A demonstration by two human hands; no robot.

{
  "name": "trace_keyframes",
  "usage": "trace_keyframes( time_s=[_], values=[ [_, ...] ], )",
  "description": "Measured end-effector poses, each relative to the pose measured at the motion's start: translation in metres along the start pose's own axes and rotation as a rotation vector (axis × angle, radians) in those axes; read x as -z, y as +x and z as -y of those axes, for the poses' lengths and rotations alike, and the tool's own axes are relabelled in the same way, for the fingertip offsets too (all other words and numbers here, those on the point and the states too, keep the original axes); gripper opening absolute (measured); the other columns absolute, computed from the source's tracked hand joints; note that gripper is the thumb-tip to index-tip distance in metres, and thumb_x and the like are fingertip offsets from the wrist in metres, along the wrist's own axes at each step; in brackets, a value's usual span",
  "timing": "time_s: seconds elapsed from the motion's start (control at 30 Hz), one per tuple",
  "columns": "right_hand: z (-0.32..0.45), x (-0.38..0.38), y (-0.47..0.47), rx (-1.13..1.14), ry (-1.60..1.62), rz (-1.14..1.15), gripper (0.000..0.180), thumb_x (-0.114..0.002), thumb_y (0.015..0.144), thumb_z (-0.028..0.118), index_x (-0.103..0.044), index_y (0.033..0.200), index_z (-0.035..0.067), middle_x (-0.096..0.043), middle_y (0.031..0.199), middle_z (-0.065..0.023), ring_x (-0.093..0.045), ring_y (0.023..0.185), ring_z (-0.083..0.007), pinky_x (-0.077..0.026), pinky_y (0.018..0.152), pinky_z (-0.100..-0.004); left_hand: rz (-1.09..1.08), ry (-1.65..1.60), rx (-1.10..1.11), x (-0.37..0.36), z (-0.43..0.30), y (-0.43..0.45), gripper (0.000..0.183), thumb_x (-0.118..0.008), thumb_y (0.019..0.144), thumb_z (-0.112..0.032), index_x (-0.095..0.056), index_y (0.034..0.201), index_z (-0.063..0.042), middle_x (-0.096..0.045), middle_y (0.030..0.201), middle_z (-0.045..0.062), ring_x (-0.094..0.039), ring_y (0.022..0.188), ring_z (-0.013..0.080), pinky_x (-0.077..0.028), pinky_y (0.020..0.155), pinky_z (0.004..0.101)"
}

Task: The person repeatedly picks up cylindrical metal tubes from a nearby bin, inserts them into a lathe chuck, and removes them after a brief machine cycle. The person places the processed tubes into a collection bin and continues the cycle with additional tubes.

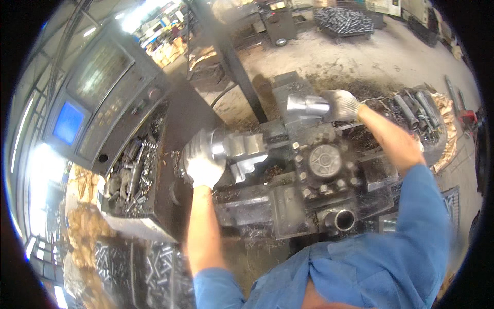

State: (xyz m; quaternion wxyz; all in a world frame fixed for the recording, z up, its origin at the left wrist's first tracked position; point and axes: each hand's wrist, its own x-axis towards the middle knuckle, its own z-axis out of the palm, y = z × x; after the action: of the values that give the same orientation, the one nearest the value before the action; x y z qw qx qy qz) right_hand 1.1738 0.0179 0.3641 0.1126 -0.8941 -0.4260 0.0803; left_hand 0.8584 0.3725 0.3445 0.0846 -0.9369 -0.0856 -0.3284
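My left hand (204,162), in a white knit glove, is against the round chuck of a metal lathe, beside a shiny metal ring (218,144). Motion blur and the glove hide how its fingers close there. Stepped metal jaws (247,144) project to the right of the ring. My right hand (343,105), also gloved, is closed around the right end of a shiny stepped metal cylinder (307,106), above the far side of the carriage. Between my arms is a tool post (325,161) with a round cap and several bolts. A hollow metal sleeve (344,220) lies near my torso.
A control panel with a blue screen (68,123) stands at left. A tray (158,185) of tools and small metal parts is on the headstock. Metal bars (415,110) lie at right. A dark post (239,73) rises behind; a bin of parts (343,22) stands farther back.
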Motion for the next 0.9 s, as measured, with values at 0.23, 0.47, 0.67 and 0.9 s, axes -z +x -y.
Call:
trace_keyframes(
  time_s=[0.23, 0.47, 0.67, 0.9],
  values=[
    [0.09, 0.077, -0.119, -0.07, 0.562, -0.572, 0.086, -0.093, 0.08, 0.027, -0.055, 0.153, 0.002, -0.074, 0.132, -0.0216, -0.074, 0.122, -0.0304, -0.061, 0.103, -0.0422, 0.045, -0.01, 0.027, 0.013, 0.0, 0.004, 0.09, -0.081, 0.073, -0.023, -0.048, 0.155, -0.004, -0.059, 0.153, 0.023, -0.052, 0.147, 0.0425, -0.038, 0.125, 0.0603],
    [0.229, -0.006, -0.213, 0.081, 0.957, 0.215, 0.064, -0.086, 0.091, 0.024, -0.062, 0.144, -0.001, -0.076, 0.122, -0.0143, -0.074, 0.101, -0.0201, -0.061, 0.086, -0.034, 0.074, -1.267, -0.196, 0.059, -0.119, -0.092, 0.071, -0.077, 0.099, -0.032, -0.047, 0.157, -0.003, -0.068, 0.135, 0.017, -0.063, 0.13, 0.0295, -0.053, 0.111, 0.0469],
    [0.225, -0.184, -0.256, -0.081, 0.898, 0.349, 0.067, -0.083, 0.094, 0.042, -0.064, 0.146, 0.005, -0.074, 0.13, -0.0155, -0.072, 0.115, -0.0268, -0.059, 0.097, -0.0378, 0.578, -2.165, 1.306, 0.025, -0.159, -0.192, 0.06, -0.077, 0.097, -0.035, -0.06, 0.145, -0.003, -0.069, 0.131, 0.009, -0.061, 0.128, 0.0291, -0.041, 0.116, 0.0494],
    [0.216, -0.27, -0.275, -0.333, 0.904, 0.095, 0.067, -0.082, 0.093, 0.048, -0.067, 0.144, 0.008, -0.075, 0.132, -0.0165, -0.074, 0.113, -0.0303, -0.061, 0.098, -0.0426, 0.698, -2.043, 1.346, -0.001, -0.168, -0.233, 0.067, -0.071, 0.097, -0.038, -0.053, 0.156, -0.011, -0.06, 0.144, 0.016, -0.055, 0.138, 0.0343, -0.049, 0.109, 0.058]
  ],
)
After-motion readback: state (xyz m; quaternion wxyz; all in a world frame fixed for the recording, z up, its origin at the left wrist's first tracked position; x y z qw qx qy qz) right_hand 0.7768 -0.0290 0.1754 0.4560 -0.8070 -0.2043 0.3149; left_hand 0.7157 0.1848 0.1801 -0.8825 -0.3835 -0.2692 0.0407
